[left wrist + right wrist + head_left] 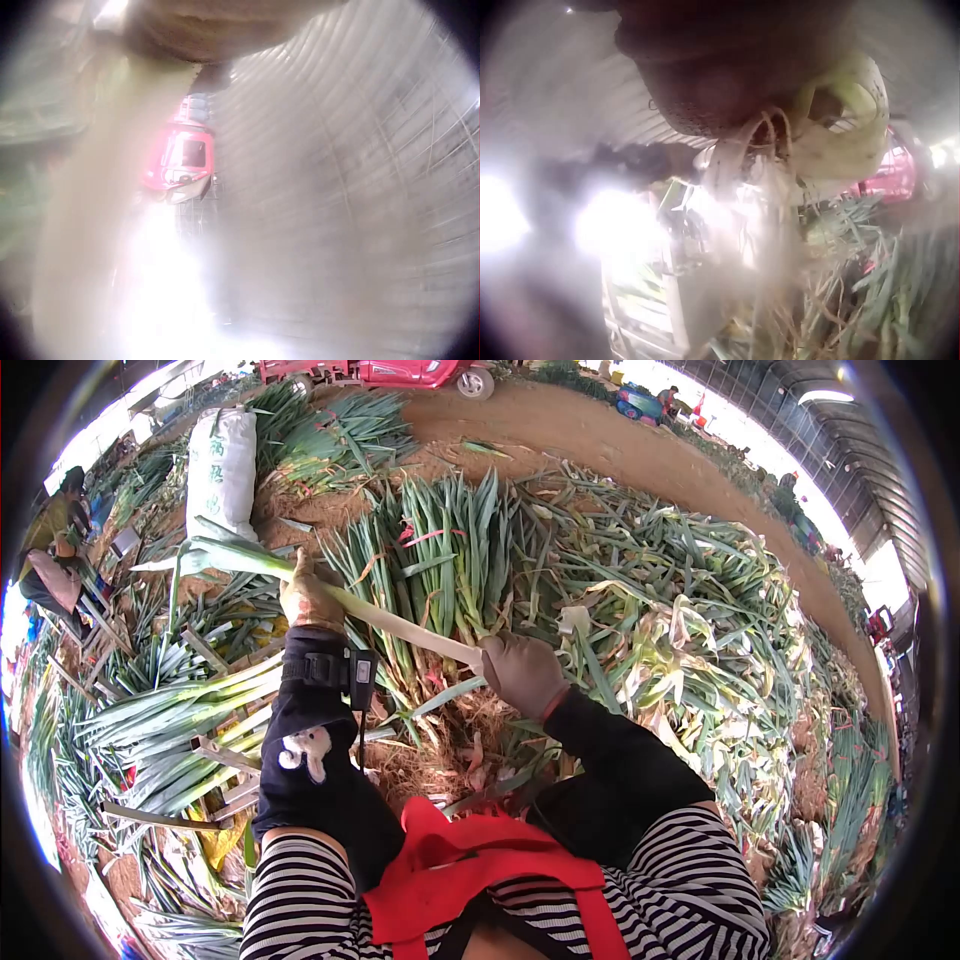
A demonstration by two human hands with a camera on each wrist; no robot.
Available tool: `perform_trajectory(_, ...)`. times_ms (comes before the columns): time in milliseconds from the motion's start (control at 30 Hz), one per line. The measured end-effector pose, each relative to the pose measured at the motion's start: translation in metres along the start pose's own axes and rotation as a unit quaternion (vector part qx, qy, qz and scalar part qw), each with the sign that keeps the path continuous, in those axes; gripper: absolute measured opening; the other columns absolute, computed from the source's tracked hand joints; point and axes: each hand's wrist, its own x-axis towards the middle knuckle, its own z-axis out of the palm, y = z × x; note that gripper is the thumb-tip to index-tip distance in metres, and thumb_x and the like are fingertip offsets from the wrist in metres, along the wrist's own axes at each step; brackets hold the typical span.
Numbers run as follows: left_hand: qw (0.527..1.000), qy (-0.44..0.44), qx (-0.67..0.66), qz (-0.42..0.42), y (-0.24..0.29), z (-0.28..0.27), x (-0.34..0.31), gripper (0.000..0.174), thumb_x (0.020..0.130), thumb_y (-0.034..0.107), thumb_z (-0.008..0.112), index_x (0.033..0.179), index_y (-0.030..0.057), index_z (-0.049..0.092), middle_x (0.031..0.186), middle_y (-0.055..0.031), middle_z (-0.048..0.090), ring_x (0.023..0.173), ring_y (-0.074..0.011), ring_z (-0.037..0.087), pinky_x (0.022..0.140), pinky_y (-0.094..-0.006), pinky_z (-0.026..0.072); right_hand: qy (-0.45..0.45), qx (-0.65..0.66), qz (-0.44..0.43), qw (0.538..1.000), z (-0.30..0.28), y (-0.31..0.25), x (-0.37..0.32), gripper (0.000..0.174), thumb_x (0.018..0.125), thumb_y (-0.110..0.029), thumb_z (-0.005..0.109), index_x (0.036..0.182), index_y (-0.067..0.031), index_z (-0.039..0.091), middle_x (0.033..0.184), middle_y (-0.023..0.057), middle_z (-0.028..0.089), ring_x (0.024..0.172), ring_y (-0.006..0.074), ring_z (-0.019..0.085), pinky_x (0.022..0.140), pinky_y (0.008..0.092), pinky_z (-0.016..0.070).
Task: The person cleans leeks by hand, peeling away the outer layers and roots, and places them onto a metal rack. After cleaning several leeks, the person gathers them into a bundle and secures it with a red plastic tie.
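Note:
I hold one long leek (pixel 380 618) level between both gloved hands. My left hand (pixel 308 598) grips it where the white stalk turns green, the leaves fanning out to the left. My right hand (pixel 522 672) grips the white root end. In the left wrist view the pale stalk (pixel 90 225) runs down the left, blurred, under the glove. The right wrist view shows the glove over the cut root end (pixel 840 127) with stringy roots (pixel 757 172) hanging.
Heaps of leeks (pixel 620 610) cover the ground ahead and to the right. Trimmed leeks (pixel 170 720) lie on wooden slats at my left. A white sack (pixel 222 470) stands far left, a red vehicle (pixel 400 372) beyond it. Another person (pixel 50 550) crouches at the left edge.

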Motion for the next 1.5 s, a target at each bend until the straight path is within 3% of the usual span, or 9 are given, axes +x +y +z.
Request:
perform_trajectory(167,0.994,-0.081,-0.076,-0.016,0.016,0.011,-0.012,0.020,0.092,0.026,0.057,0.085,0.0085,0.053,0.067,0.0000,0.049,0.047,-0.0126,0.043,0.045,-0.0268,0.0379,-0.233,0.384,0.085,0.889,0.028,0.034,-0.006,0.023,0.092,-0.021,0.047,0.097,-0.0012,0.056,0.084,0.0128,0.061,0.077,0.0348,0.060,0.072,0.0420,0.0489)
perform_trajectory(233,0.968,-0.201,-0.130,-0.077,0.025,0.009,-0.010,0.021,0.095,0.029,0.054,0.091,0.0084,0.050,0.073,-0.0017,0.048,0.057,-0.0110,0.042,0.051,-0.0252,0.0384,-0.194,0.431,-0.183,0.862,0.027,0.036,-0.010,0.026,0.092,-0.016,0.045,0.108,0.0016,0.056,0.104,0.0183,0.060,0.100,0.0347,0.056,0.088,0.0390,0.0455)
perform_trajectory(433,0.954,-0.245,-0.140,-0.104,0.037,0.015,-0.016,0.017,0.096,0.027,0.052,0.095,0.0094,0.049,0.075,-0.0022,0.049,0.060,-0.0103,0.043,0.052,-0.0253,0.0400,-0.065,0.274,-0.360,0.889,0.034,0.037,-0.024,0.028,0.094,-0.012,0.045,0.116,0.0030,0.054,0.111,0.0167,0.058,0.109,0.0310,0.055,0.097,0.0366,0.0416)
perform_trajectory(500,0.968,-0.208,-0.098,-0.103,0.033,0.013,-0.012,0.015,0.095,0.023,0.053,0.094,0.0091,0.049,0.074,-0.0024,0.048,0.058,-0.0102,0.044,0.051,-0.0254,0.0404,-0.208,0.619,0.040,0.757,0.012,0.016,-0.032,0.028,0.093,-0.017,0.048,0.112,0.0019,0.054,0.104,0.0167,0.061,0.103,0.0306,0.058,0.091,0.0367,0.0443)
perform_trajectory(800,0.992,-0.109,0.052,0.025,0.031,0.025,-0.035,0.018,0.093,0.021,0.058,0.089,0.0079,0.046,0.071,-0.0020,0.046,0.055,-0.0114,0.045,0.045,-0.0258,0.0412,-0.273,0.190,0.000,0.943,-0.007,-0.016,-0.016,0.029,0.089,-0.029,0.047,0.099,-0.0029,0.053,0.076,0.0197,0.061,0.072,0.0386,0.061,0.070,0.0470,0.0478)
perform_trajectory(1067,0.982,-0.169,-0.078,-0.047,0.035,0.018,-0.030,0.021,0.093,0.026,0.057,0.090,0.0083,0.047,0.072,-0.0014,0.045,0.058,-0.0106,0.043,0.048,-0.0251,0.0375,-0.253,0.279,0.000,0.927,0.009,-0.012,-0.020,0.025,0.089,-0.023,0.048,0.101,-0.0027,0.057,0.080,0.0196,0.062,0.078,0.0371,0.062,0.072,0.0429,0.0488)
perform_trajectory(1233,0.848,-0.403,-0.310,-0.149,0.049,0.008,-0.027,0.026,0.096,0.028,0.049,0.112,0.0069,0.050,0.080,-0.0043,0.050,0.059,-0.0096,0.041,0.051,-0.0234,0.0383,-0.173,0.504,-0.077,0.842,0.073,0.022,-0.042,0.023,0.092,-0.014,0.046,0.105,-0.0011,0.059,0.090,0.0176,0.061,0.087,0.0322,0.060,0.077,0.0380,0.0481)
perform_trajectory(1367,0.902,-0.364,-0.225,-0.053,0.067,-0.009,-0.011,0.029,0.093,0.027,0.054,0.114,0.0065,0.052,0.078,-0.0040,0.052,0.057,-0.0103,0.041,0.050,-0.0246,0.0372,-0.260,0.531,0.014,0.806,0.056,0.020,-0.049,0.023,0.089,-0.014,0.050,0.104,-0.0008,0.061,0.089,0.0140,0.061,0.083,0.0294,0.060,0.078,0.0375,0.0481)
perform_trajectory(1500,0.972,-0.166,-0.162,0.045,0.103,-0.063,0.041,0.023,0.092,0.029,0.056,0.100,0.0077,0.051,0.075,-0.0025,0.050,0.056,-0.0103,0.041,0.049,-0.0247,0.0371,-0.338,0.137,0.012,0.931,0.033,0.066,-0.064,0.027,0.081,-0.029,0.058,0.094,-0.0064,0.066,0.083,0.0139,0.067,0.083,0.0299,0.064,0.075,0.0387,0.0491)
